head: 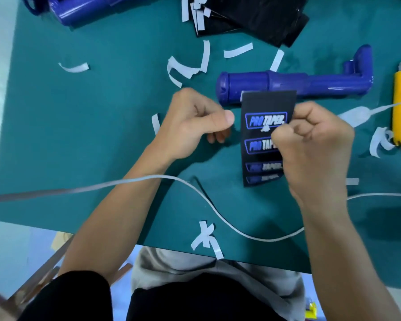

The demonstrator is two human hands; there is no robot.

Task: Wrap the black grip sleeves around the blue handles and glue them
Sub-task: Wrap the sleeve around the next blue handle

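Right hand [315, 144] clenched on the right edge of a black grip sleeve [262, 105], printed side up, flat over the green mat [79, 135]. Left hand [195, 121] just left of the sleeve, fingers curled, thumb on index; can't tell if it pinches anything. Blue handle [276, 83] lies just beyond both hands, bare, under the sleeve's far edge. White paper strips [74, 68] scattered around.

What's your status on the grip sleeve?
Right hand pinches black grip sleeve, flat, not yet wrapped. Left hand curled beside it, hold unclear. Blue handle lies bare beyond it. White strips litter the mat.
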